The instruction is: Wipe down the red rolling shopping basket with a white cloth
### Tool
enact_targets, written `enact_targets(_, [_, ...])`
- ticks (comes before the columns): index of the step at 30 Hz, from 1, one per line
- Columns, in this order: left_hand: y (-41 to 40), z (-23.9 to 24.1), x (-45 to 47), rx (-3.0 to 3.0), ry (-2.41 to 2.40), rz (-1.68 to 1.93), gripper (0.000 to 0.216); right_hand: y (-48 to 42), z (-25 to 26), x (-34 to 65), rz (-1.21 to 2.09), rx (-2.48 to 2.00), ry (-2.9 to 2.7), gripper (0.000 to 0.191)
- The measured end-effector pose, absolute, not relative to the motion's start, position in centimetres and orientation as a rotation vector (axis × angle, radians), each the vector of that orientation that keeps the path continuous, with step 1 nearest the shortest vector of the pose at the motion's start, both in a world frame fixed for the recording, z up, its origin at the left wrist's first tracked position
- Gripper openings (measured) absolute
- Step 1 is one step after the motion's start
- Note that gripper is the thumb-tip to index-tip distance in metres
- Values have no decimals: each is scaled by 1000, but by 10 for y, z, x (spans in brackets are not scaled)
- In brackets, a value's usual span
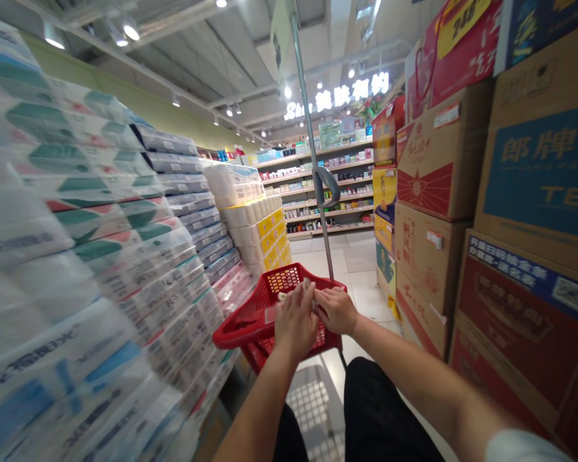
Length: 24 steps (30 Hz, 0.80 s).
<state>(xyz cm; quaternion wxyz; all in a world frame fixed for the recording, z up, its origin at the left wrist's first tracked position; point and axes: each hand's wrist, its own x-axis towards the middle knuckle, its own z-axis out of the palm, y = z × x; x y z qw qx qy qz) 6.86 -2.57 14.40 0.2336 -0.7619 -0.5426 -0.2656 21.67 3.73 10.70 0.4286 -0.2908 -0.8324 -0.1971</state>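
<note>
A red shopping basket (pixel 236 333) with lattice walls sits in front of me. Over its near side my left hand (pixel 296 321) and my right hand (pixel 336 310) meet, fingers curled and touching each other. Something small and pale shows at the fingertips, but the hands hide most of it and its kind cannot be made out. Just beyond the basket rises a metal pole (pixel 313 144) with a grey loop-shaped handle (pixel 328 186).
Tall stacks of wrapped paper packs (pixel 77 186) line the left side. Cardboard cartons (pixel 438 151) are piled on the right. Between them runs a pale tiled floor (pixel 356 256) toward shelves (pixel 347 212) of small goods. My black-clad legs (pixel 380 410) show below.
</note>
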Motion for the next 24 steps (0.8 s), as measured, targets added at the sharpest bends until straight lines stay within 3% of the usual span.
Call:
enact_targets(12, [-40, 128, 16, -1989, -1413, -772, 33, 22, 104, 199, -521, -1033, -1983, 29])
enact_targets(24, [-42, 123, 6, -1919, -1601, -814, 34, 13, 103, 213, -524, -1048, -1992, 29])
